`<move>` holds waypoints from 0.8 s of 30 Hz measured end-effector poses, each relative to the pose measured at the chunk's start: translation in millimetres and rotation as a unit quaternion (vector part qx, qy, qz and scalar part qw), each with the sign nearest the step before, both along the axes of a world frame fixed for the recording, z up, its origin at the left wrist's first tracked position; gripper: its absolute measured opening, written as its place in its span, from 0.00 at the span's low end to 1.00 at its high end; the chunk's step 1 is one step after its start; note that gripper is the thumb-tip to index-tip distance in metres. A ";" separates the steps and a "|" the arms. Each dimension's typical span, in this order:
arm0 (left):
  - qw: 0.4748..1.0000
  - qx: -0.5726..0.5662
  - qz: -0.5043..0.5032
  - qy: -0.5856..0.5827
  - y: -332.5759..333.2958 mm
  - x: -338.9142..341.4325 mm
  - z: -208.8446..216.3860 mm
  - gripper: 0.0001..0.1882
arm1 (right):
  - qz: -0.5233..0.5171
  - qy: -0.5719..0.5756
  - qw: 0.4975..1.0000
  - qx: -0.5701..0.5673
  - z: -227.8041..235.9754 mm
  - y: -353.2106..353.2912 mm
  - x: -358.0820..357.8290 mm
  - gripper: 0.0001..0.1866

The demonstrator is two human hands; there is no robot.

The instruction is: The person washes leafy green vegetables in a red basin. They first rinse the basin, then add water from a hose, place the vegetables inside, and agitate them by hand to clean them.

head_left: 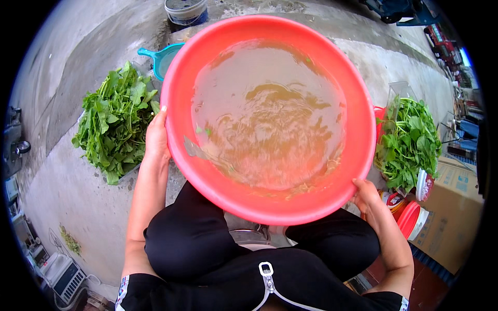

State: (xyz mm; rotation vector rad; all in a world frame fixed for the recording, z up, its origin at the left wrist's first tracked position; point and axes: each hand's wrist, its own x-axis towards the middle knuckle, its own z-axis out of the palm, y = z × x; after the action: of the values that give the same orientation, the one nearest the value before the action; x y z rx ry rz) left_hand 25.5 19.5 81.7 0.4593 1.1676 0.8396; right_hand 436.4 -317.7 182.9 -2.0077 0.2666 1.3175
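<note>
Two stretches of rim on a wide, round, red plastic basin (pixel 270 210) are gripped: the bare left hand (pixel 157 136) clamps its left side, the bare right hand (pixel 366 195) its near right side. It is held over the black-trousered knees (pixel 194 228), with murky brown water (pixel 270 129) inside. Probably heavy and apt to slosh, it may flex and turn slippery when wet; opposite sides of the rim seem the best hold. No lettering shows on the basin; print on the brown cardboard box (pixel 451 217) at right is too small to read.
</note>
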 end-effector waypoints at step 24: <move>0.998 -0.015 -0.038 -0.054 58.5 19.5 49.0 0.19 | -0.053 -0.101 0.957 0.267 61.3 24.1 20.4 0.12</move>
State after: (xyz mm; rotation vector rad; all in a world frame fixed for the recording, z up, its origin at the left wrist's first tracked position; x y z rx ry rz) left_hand 45.0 78.0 130.7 0.4269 1.0557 0.7712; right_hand 456.8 -293.6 244.2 -1.6215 -0.0741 0.9756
